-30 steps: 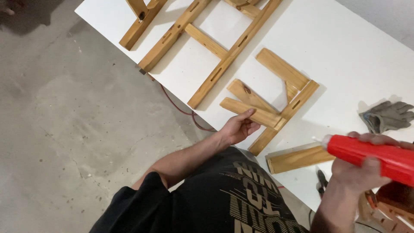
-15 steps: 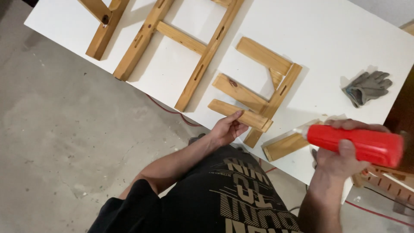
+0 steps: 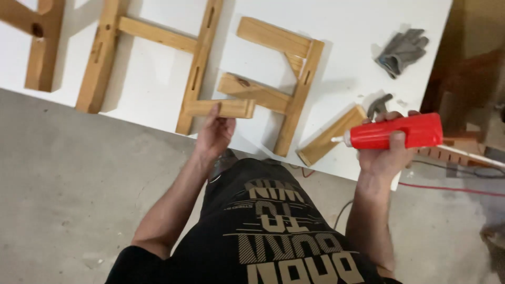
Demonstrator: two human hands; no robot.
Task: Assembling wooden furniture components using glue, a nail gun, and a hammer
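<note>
My left hand (image 3: 216, 131) grips a short wooden bar (image 3: 221, 108) at the near edge of the white table (image 3: 347, 47), lifted clear of the small wooden frame (image 3: 286, 79) beside it. A red glue bottle (image 3: 400, 131) with a white nozzle pointing left lies sideways in my right hand (image 3: 386, 152), held above the table's near right corner. One loose wooden block (image 3: 331, 135) rests on the table just left of the nozzle.
A larger ladder-like wooden frame (image 3: 152, 58) lies on the table's left half. A grey glove (image 3: 402, 50) sits at the far right. A red cable (image 3: 452, 188) runs over the concrete floor (image 3: 68, 194). Wooden pieces stand at the right (image 3: 463, 79).
My left hand has pulled the short bar off the small frame and moved it left. The glue bottle has stayed in my right hand, shifting a little left in view.
</note>
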